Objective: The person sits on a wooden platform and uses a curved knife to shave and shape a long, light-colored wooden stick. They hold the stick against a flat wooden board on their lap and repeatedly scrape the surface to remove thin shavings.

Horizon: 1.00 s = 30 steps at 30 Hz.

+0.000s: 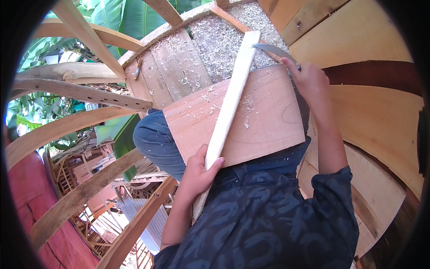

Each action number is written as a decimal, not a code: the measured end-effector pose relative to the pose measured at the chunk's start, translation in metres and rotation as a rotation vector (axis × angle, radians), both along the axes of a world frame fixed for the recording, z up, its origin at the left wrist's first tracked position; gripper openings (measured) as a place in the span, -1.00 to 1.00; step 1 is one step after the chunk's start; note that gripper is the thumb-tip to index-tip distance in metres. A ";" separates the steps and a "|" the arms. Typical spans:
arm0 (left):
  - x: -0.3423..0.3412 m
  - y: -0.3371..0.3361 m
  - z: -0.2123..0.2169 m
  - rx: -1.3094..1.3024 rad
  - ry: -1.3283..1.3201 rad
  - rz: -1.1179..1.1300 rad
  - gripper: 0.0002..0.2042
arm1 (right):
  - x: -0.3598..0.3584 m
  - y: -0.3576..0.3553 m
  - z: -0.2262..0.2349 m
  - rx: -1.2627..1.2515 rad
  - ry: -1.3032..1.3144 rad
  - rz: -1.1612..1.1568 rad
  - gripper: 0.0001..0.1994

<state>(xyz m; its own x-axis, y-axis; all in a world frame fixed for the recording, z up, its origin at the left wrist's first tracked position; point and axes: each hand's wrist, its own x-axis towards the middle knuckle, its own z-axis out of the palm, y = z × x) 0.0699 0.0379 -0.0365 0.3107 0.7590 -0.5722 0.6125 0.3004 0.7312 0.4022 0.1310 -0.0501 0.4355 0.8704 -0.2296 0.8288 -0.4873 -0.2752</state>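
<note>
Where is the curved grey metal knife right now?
In the head view, the curved grey metal knife is right of centre near the top, held in the person's right hand, its tip near the far end of the long pale wooden strip.

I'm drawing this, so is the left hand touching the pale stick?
Touching: the head view shows the left hand gripping the pale stick toward its lower end, with no gap.

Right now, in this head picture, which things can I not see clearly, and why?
All in the head view:
- Knife: most of its handle is hidden by the right hand.
- Left hand: some fingertips are hidden by the white stick.
- Trousers: partly covered by the board.
- Red surface: cut off by the dark rim.
</note>
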 end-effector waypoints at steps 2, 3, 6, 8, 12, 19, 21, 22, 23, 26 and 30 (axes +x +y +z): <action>0.002 0.000 0.000 0.049 -0.001 -0.019 -0.64 | 0.000 -0.005 0.012 0.023 0.034 0.022 -0.25; 0.003 0.001 0.000 0.041 -0.010 -0.009 -0.61 | 0.000 -0.014 0.019 0.025 0.048 0.031 -0.26; 0.011 0.007 0.013 -0.227 -0.013 0.096 -0.64 | -0.032 -0.042 0.011 0.091 0.150 0.267 -0.27; 0.012 0.012 0.013 -0.172 0.012 0.025 -0.64 | -0.048 -0.056 0.010 0.050 0.184 0.359 -0.29; 0.007 0.010 -0.002 0.054 -0.032 -0.047 -0.59 | -0.069 -0.075 0.006 0.011 0.199 0.474 -0.29; 0.004 0.005 0.000 0.078 0.033 -0.112 -0.63 | -0.030 -0.052 -0.007 0.070 -0.016 0.304 -0.26; -0.001 0.005 -0.007 0.044 -0.045 -0.076 -0.63 | 0.002 -0.039 -0.011 0.095 -0.112 0.201 -0.27; -0.004 0.005 -0.010 0.027 -0.083 -0.057 -0.63 | 0.009 -0.040 -0.010 0.079 -0.091 0.174 -0.27; -0.005 0.004 -0.010 0.030 -0.090 -0.045 -0.61 | 0.013 -0.040 -0.004 0.063 -0.069 0.149 -0.27; -0.003 0.008 -0.009 0.028 -0.102 -0.037 -0.59 | -0.015 -0.056 0.006 0.071 0.024 0.246 -0.28; -0.005 0.011 -0.010 -0.053 -0.091 -0.054 -0.61 | -0.068 -0.078 -0.002 -0.041 0.126 0.442 -0.28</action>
